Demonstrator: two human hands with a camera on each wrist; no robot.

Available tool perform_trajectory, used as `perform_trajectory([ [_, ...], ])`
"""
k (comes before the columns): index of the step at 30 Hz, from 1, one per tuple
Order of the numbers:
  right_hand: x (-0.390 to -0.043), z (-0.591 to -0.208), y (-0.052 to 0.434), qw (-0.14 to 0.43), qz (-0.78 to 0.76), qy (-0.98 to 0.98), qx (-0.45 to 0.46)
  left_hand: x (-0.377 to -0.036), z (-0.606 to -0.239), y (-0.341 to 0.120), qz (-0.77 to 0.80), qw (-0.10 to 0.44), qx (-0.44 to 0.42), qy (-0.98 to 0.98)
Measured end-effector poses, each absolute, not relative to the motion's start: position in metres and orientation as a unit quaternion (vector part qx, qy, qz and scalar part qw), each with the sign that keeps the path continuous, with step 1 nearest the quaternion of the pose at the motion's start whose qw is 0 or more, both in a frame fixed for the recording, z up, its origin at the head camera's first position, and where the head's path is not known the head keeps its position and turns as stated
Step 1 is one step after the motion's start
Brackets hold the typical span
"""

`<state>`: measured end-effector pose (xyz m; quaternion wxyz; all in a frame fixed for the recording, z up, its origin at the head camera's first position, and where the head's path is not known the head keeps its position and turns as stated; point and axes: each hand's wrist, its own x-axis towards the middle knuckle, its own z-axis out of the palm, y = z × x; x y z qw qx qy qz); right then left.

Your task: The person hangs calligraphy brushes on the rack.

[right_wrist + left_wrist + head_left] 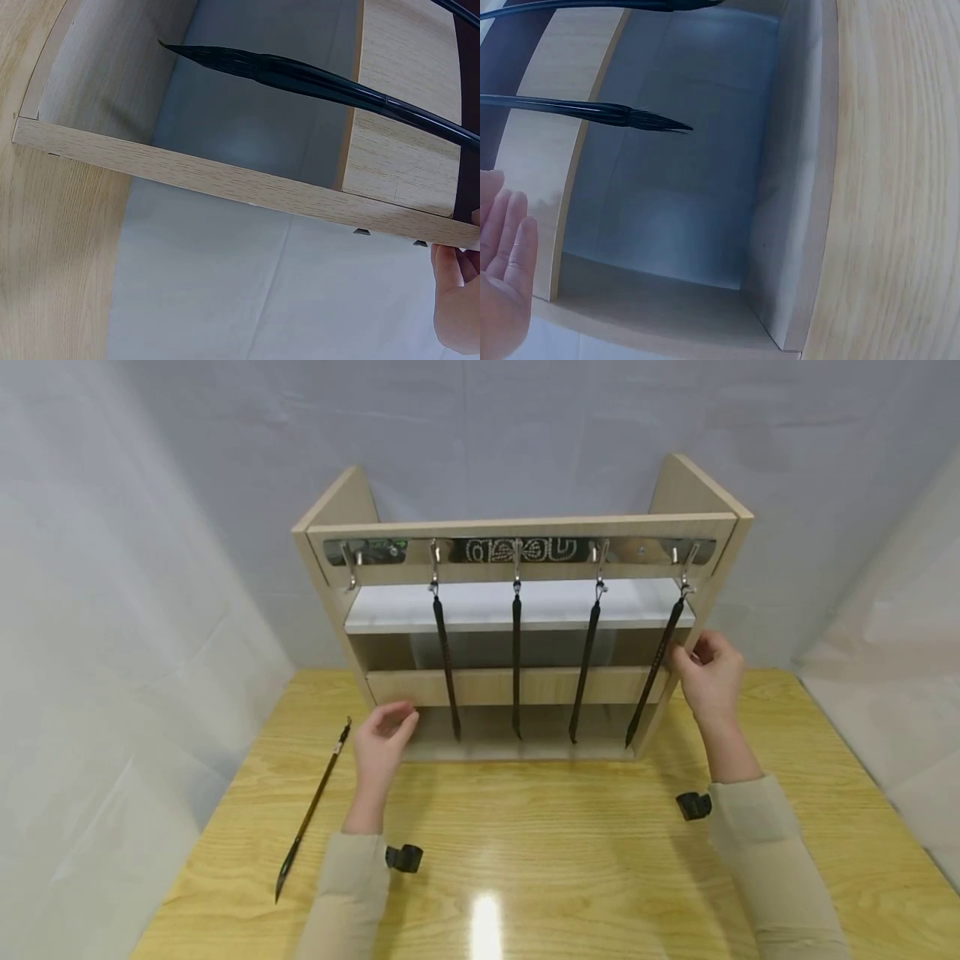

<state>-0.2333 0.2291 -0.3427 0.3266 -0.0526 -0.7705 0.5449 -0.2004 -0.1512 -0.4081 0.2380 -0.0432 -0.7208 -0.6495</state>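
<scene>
Four brushes hang on the rack (525, 685); the fifth brush (313, 806) lies on the table (570, 860), one hook (349, 564) free. Your right hand (708, 672) looks pinched on the rightmost brush (654, 670); left hand (382, 739) loose, holding nothing.

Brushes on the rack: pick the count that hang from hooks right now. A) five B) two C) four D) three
C: in the head view four brushes hang from the rack, the first, second, third and fourth, while the leftmost hook is bare and a fifth brush lies on the table beside the left hand.
</scene>
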Motion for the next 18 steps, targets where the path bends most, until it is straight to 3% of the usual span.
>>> perform_trajectory([
  [18,-0.234,-0.344,0.23,0.327,0.538,-0.775,-0.053,-0.19,-0.414,-0.174,-0.626,0.255,-0.015,-0.736],
])
